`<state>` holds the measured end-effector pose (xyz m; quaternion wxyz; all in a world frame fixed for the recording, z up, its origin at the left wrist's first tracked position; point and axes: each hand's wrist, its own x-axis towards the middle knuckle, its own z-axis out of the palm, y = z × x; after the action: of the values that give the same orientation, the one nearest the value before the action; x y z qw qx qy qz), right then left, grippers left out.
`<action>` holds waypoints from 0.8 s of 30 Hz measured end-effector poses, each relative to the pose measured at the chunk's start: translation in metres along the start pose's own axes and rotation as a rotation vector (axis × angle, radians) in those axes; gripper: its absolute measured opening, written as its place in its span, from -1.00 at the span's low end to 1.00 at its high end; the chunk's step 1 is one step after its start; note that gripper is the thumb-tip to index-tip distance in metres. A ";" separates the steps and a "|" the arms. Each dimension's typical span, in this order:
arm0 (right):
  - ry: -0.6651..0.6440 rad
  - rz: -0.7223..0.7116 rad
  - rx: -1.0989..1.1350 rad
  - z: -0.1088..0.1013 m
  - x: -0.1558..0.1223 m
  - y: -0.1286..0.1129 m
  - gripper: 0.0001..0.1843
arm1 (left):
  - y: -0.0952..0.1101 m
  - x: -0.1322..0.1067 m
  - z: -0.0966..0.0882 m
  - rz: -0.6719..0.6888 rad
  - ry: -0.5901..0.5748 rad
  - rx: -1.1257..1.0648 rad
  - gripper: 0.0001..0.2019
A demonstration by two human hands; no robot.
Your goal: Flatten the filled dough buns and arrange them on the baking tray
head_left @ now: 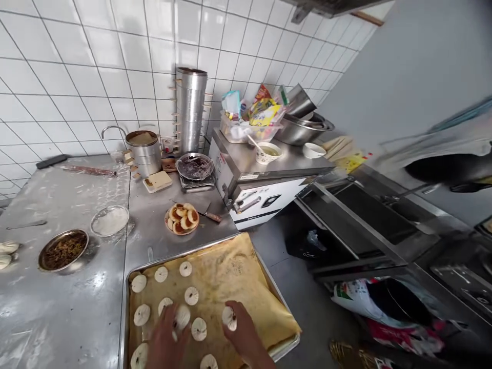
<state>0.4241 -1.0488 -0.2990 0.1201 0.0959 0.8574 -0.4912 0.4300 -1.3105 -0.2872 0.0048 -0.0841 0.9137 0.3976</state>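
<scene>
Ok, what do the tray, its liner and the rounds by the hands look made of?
Tray: bare metal, likely steel; its rim shines grey. Liner: tan sheet, probably oiled paper or cloth; it creases and sags at the corner. Rounds: pale raw dough, matte, pinched at the centre.

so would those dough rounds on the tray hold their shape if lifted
Probably soft and floppy: the dough rounds look thin and flat on the lined tray. Likely light, and their pinched centres could dent easily under the right hand.
</scene>
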 end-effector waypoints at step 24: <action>-0.003 -0.123 -0.092 0.005 0.054 -0.005 -0.41 | 0.031 -0.017 0.017 0.094 0.091 0.154 -0.59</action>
<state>0.3714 -1.0530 -0.3137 0.0950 0.0367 0.8832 -0.4578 0.4405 -1.2753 -0.2753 -0.0491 -0.0583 0.9438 0.3216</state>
